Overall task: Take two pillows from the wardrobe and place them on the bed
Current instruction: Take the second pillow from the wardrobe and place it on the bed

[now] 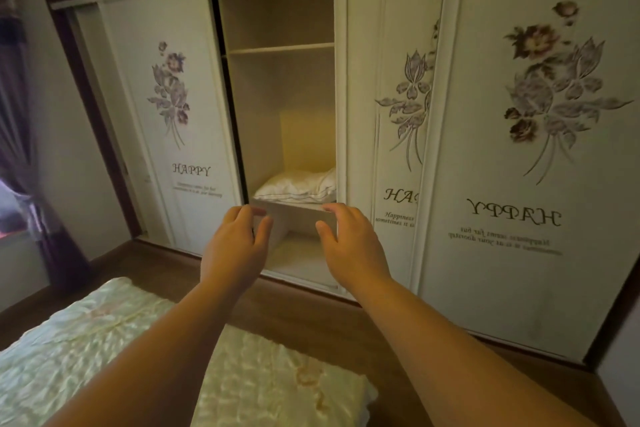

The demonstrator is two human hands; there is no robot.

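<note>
Reach toward pillow (298, 185), frame centre.
My left hand (235, 241) and right hand (349, 241) spread open, empty; pillow looks soft, light: I'd grip both ends.

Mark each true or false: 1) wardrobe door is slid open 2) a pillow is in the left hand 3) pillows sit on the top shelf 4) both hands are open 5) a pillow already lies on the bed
1) True: the wardrobe is open at its middle bay.
2) False: the left hand is empty.
3) False: the pillows lie on a lower shelf; the top shelf is bare.
4) True: the right hand is open too.
5) False: the bed shows only its cover.
</note>
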